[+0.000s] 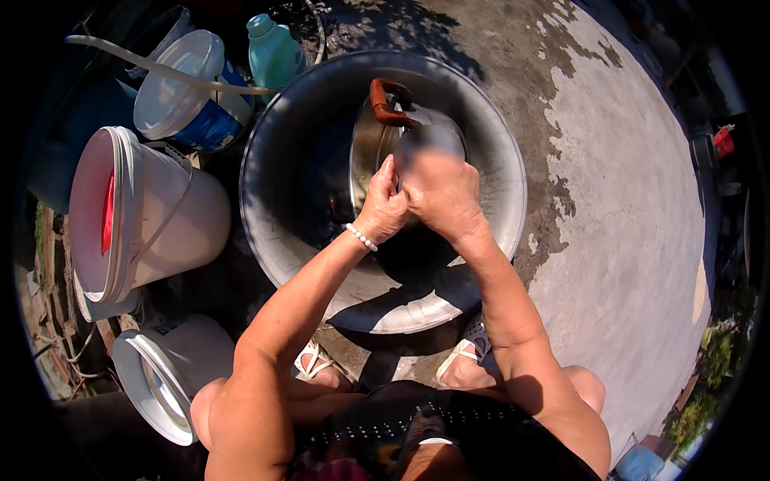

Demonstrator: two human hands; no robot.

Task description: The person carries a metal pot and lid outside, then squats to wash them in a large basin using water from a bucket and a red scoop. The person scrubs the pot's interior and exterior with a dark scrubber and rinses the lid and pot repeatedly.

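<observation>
A large round metal basin [258, 192] stands on the ground in front of me. Inside it a steel pot [365, 144] rests tipped on its side, its mouth turned leftward and a reddish-brown handle [383, 100] at its far end. My left hand [383, 207], with a white bead bracelet at the wrist, is closed at the pot's near rim, thumb pointing up. Right beside it my right hand [443, 196] is bent over against the pot's side. A blurred patch covers its fingers, so what they hold does not show.
White buckets lie tipped at the left: one with something red inside [176, 212], one lower down [188, 361], and a blue-and-white one [204, 104]. A pale hose [152, 66] crosses near a mint-green bottle [273, 52]. Concrete ground [626, 184], partly wet, stretches to the right.
</observation>
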